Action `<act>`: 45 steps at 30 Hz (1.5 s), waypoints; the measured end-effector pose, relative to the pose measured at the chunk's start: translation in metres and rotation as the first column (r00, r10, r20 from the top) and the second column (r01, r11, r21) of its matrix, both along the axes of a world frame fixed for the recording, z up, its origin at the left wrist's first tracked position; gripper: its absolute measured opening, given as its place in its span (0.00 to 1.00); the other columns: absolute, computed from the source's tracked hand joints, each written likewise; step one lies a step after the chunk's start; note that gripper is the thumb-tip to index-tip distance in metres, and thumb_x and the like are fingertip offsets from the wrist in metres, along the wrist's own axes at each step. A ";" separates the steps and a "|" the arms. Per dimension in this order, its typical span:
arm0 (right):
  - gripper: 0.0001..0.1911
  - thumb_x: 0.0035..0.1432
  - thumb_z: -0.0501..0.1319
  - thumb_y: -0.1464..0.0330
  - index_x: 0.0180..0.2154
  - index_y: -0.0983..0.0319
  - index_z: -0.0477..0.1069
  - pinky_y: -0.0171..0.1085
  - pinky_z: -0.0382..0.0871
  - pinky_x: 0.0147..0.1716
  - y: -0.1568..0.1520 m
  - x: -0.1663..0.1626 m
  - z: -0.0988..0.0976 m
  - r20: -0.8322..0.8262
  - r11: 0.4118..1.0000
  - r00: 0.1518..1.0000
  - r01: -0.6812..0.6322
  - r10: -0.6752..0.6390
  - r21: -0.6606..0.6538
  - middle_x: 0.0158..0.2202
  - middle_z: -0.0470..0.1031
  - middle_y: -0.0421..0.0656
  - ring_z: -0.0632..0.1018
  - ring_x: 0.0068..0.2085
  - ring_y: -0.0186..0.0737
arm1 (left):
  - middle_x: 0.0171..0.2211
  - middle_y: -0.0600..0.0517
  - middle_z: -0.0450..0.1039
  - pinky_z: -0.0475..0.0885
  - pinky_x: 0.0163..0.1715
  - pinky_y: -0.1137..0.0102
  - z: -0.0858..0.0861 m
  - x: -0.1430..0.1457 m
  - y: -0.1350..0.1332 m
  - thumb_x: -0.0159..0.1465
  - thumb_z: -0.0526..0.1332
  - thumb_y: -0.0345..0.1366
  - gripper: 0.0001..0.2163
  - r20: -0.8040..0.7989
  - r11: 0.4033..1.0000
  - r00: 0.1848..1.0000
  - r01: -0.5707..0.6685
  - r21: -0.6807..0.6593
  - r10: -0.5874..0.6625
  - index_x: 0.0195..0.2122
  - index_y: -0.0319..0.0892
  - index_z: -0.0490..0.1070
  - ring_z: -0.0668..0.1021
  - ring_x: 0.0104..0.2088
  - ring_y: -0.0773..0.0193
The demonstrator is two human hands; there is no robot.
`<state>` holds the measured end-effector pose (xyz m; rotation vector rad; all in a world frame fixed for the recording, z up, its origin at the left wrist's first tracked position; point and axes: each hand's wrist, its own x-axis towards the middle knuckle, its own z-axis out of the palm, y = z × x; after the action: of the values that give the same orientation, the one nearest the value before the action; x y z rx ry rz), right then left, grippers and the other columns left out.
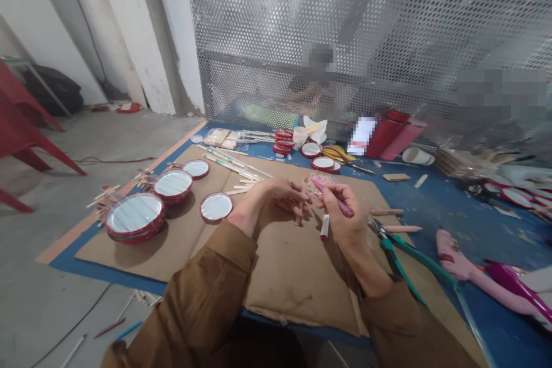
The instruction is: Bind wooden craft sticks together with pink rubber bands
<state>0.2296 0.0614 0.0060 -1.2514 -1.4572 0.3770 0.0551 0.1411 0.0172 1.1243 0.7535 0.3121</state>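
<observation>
My left hand is closed around a small flat wooden piece and holds it upright above the cardboard sheet. Between the fingers and thumb of my right hand is a purple pen, its upper end slanting toward the left hand. Just below the hands lies a short white stick with a red end. Behind the fingers is a clear bag of small coloured bits, partly hidden. Left of my left hand lies a round white disc with a red rim.
Stacked red-rimmed round pieces with wooden sticks stand at the left. Green-handled pliers and a pink glue gun lie at the right. Behind are a red bottle, a phone and a perforated metal panel.
</observation>
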 end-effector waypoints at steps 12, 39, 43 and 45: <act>0.13 0.64 0.62 0.55 0.40 0.57 0.74 0.41 0.75 0.36 -0.001 -0.001 0.004 0.043 0.994 0.994 -0.102 0.104 -0.027 0.35 0.81 0.44 0.81 0.36 0.44 | 0.26 0.51 0.80 0.76 0.30 0.74 0.001 0.001 0.000 0.57 0.74 0.33 0.10 -0.032 0.999 0.999 0.027 0.037 -0.026 0.28 0.38 0.73 0.81 0.23 0.67; 0.11 0.65 0.61 0.57 0.40 0.57 0.75 0.43 0.74 0.40 -0.002 -0.001 0.004 0.096 0.995 0.990 -0.103 0.102 0.001 0.36 0.81 0.43 0.80 0.36 0.43 | 0.26 0.51 0.80 0.77 0.34 0.72 0.000 0.001 0.000 0.61 0.70 0.30 0.05 -0.029 0.999 0.999 0.026 0.023 -0.026 0.31 0.38 0.75 0.81 0.24 0.68; 0.11 0.65 0.61 0.57 0.40 0.57 0.75 0.43 0.74 0.39 -0.003 -0.002 0.005 0.100 0.996 0.991 -0.087 0.086 0.007 0.36 0.81 0.43 0.80 0.36 0.44 | 0.25 0.52 0.80 0.76 0.31 0.75 0.001 0.001 0.000 0.62 0.69 0.29 0.04 -0.044 1.000 0.999 0.019 0.016 -0.018 0.32 0.38 0.75 0.80 0.23 0.69; 0.12 0.65 0.61 0.57 0.40 0.57 0.75 0.43 0.75 0.39 -0.003 -0.003 0.007 0.101 0.996 0.991 -0.086 0.085 0.000 0.36 0.81 0.44 0.80 0.36 0.44 | 0.25 0.51 0.80 0.76 0.31 0.75 0.001 0.001 0.000 0.61 0.71 0.30 0.06 -0.041 1.000 0.999 0.022 0.015 -0.022 0.32 0.38 0.75 0.81 0.23 0.68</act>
<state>0.2270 0.0580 0.0128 -1.2221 -1.6007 0.3725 0.0559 0.1416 0.0185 1.1556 0.7758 0.2771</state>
